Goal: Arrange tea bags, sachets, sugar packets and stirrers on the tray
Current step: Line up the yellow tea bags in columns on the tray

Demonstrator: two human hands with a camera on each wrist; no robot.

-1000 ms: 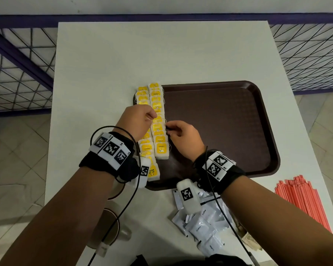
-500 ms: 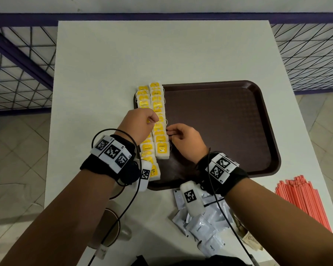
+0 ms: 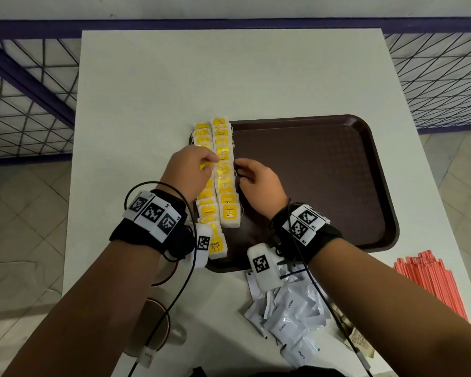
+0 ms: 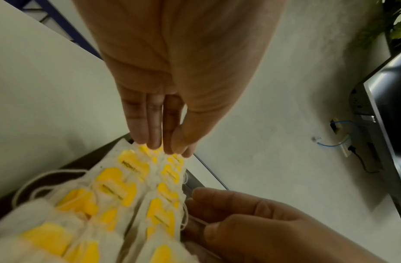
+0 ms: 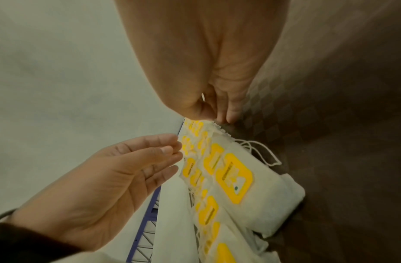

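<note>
Two rows of white tea bags (image 3: 224,183) with yellow tags lie along the left edge of the dark brown tray (image 3: 310,186). My left hand (image 3: 211,160) hovers over the left row, its straight fingers (image 4: 154,140) touching the tea bags (image 4: 132,167) at the tips. My right hand (image 3: 238,170) is at the right side of the right row with fingers curled; thumb and fingers (image 5: 231,113) pinch a tea bag string at the row's edge (image 5: 217,126). In the right wrist view the left hand (image 5: 174,153) meets the rows from the left.
A pile of white coffee sachets (image 3: 288,317) lies on the white table just in front of the tray. Red stirrers (image 3: 433,284) lie at the front right and brown packets (image 3: 360,341) beside the sachets. A cup (image 3: 155,322) stands by my left forearm. Purple railings flank the table.
Both hands stay at the middle of the tea bag rows. The right hand has crept slightly toward the far end of the right row.
</note>
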